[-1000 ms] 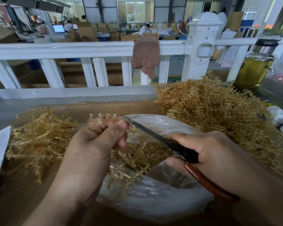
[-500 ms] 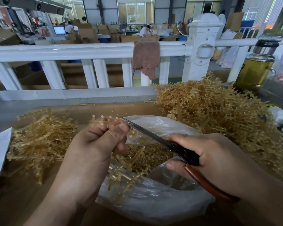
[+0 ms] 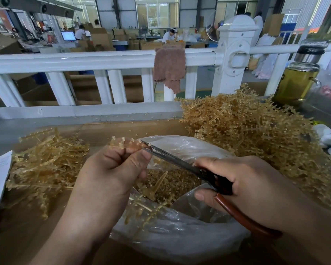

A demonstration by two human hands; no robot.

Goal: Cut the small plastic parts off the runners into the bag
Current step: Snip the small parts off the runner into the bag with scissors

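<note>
Your left hand (image 3: 111, 169) pinches an amber runner (image 3: 126, 145) over the open clear bag (image 3: 180, 234) (small cut parts (image 3: 172, 186) lie inside). Your right hand (image 3: 256, 184) grips red-handled scissors (image 3: 180, 163), blades slightly parted at the runner's tip. A tall runner pile (image 3: 256, 134) sits right of the bag, a flatter heap (image 3: 46, 163) left.

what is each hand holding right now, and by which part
The left hand pinches a runner near its top end, between thumb and fingers. The right hand grips the scissors by their red-brown handles, blade tips at that runner.
</note>
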